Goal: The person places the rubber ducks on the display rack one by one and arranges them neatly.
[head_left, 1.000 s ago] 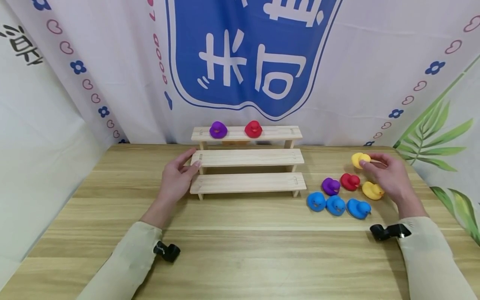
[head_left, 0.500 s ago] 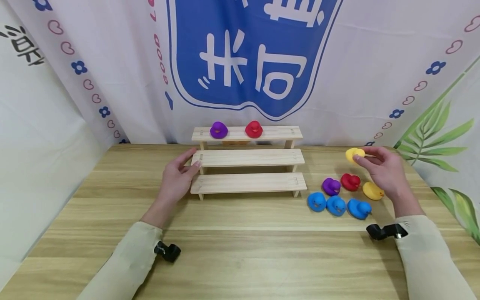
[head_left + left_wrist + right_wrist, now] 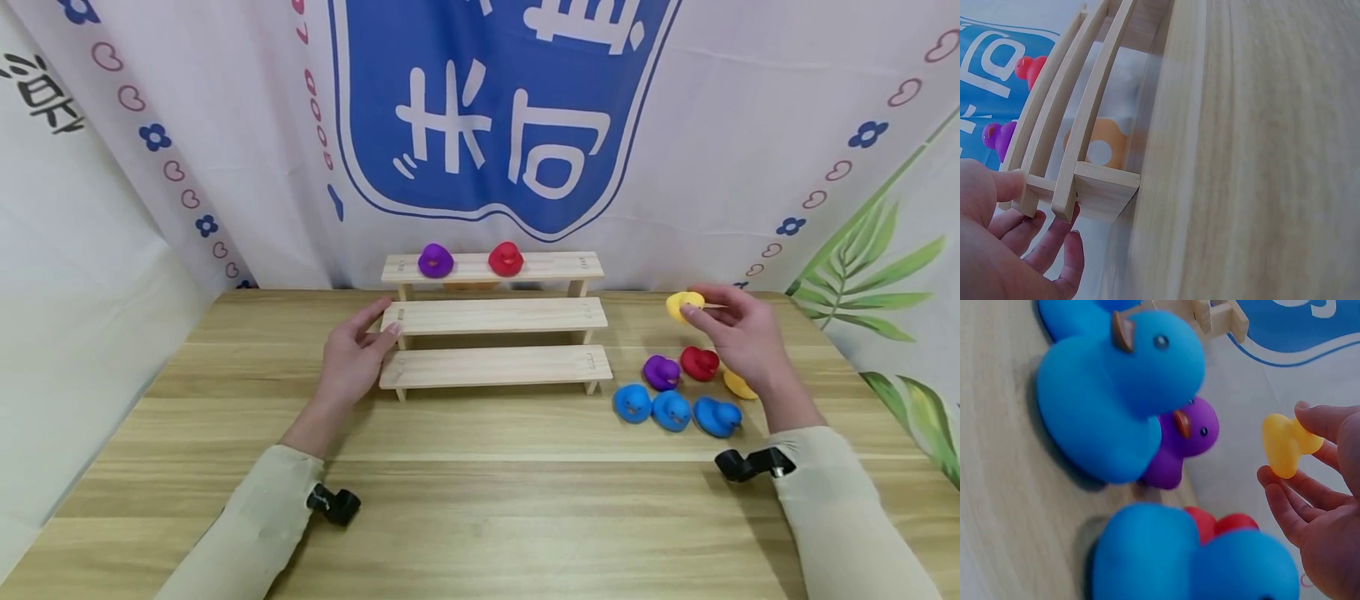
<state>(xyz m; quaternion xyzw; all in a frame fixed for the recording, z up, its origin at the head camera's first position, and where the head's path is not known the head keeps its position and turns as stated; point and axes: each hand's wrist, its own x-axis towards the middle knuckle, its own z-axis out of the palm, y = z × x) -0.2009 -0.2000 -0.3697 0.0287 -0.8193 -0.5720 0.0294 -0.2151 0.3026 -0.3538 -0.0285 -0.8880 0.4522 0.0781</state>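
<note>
My right hand (image 3: 738,333) pinches a yellow rubber duck (image 3: 684,306) between thumb and fingers, held up above the back right of the table. In the right wrist view the same yellow duck (image 3: 1285,444) shows against the white curtain. My left hand (image 3: 352,352) grips the left end of a three-step wooden rack (image 3: 495,315); its thumb lies at the middle board (image 3: 1044,150), with fingers against the board ends. On the top step sit a purple duck (image 3: 436,261) and a red duck (image 3: 506,259). The two lower steps carry no ducks.
Right of the rack lie a purple duck (image 3: 662,372), a red duck (image 3: 700,363), three blue ducks (image 3: 671,411) and a yellow duck (image 3: 739,385) partly behind my right hand. A printed curtain (image 3: 285,167) hangs behind the wooden table (image 3: 480,517).
My right hand has moved left with the yellow duck, toward the rack, now partly covering the yellow duck on the table. My left hand has stayed at the rack's end.
</note>
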